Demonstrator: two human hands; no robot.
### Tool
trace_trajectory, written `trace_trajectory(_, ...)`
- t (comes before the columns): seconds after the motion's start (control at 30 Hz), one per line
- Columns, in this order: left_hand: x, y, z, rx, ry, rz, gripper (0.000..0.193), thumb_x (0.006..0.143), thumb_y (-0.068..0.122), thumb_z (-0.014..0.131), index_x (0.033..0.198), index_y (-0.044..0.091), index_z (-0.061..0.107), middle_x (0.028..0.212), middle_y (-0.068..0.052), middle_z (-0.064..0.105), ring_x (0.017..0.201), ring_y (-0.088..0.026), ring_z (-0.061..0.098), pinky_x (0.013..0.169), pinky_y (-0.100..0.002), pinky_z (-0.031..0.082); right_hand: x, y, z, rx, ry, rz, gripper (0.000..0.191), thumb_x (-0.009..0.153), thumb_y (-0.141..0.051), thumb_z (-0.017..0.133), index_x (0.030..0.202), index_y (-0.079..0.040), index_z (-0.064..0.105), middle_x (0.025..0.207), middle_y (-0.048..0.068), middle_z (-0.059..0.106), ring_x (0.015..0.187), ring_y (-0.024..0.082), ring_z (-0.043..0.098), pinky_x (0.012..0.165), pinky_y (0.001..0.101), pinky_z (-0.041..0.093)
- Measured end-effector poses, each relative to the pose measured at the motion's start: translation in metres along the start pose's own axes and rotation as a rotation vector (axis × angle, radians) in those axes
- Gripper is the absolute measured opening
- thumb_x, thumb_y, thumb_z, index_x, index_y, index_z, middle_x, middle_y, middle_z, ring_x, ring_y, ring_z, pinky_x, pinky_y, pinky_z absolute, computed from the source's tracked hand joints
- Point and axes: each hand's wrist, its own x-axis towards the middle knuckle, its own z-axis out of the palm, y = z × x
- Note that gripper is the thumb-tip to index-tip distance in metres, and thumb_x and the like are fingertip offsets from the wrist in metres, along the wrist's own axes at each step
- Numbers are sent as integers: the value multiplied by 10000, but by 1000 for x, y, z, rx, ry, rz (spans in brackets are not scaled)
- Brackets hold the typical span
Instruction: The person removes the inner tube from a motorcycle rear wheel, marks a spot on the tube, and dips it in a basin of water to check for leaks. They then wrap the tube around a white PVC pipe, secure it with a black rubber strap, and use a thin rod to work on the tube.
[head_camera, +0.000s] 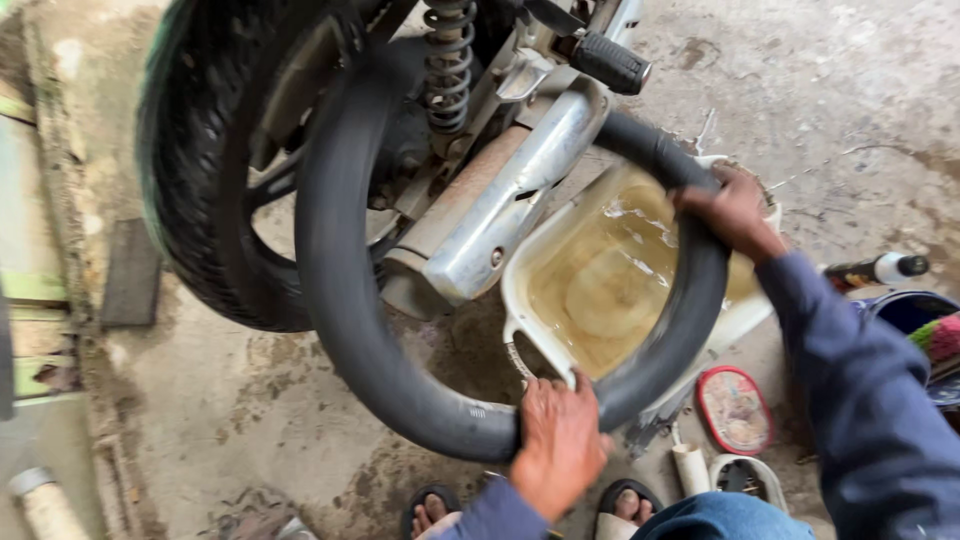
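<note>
A black inflated inner tube (345, 300) loops around the rear of a motorcycle and over a white basin (528, 262) of murky water. My left hand (558, 440) grips the tube's lower part near the basin's front rim. My right hand (730, 210) grips the tube at its upper right, above the water. The motorcycle's rear tyre (195, 170), silver exhaust pipe (500, 200) and coil shock absorber (448, 65) stand behind the tube.
On the stained concrete floor (250, 420) at right lie a round red-rimmed tin lid (735, 408), a small white tube (690, 468), a dark bottle with a white neck (880, 268) and a blue container (915, 312). My sandalled feet (432, 512) show at the bottom.
</note>
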Motion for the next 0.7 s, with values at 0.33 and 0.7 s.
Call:
trace_trajectory(0.33,107,-34,77,246,41,78,412,779,280,650,1093,13,639,945,-152,605,897,-303,581,845,-469,436,25,36,2,-313,211,-383,640,1017,-435,763,1427,32,615,1224,226,712,1128,268,685,955,410,541)
trace_trajectory(0.7,23,-72,59,-47,-694,-87,992,718,288,862,1528,42,345,1246,-201,573,1167,-377,517,1099,-627,288,-98,36,102,114,287,-147,519,878,-350,831,1190,28,661,999,84,739,862,139,687,753,318,570)
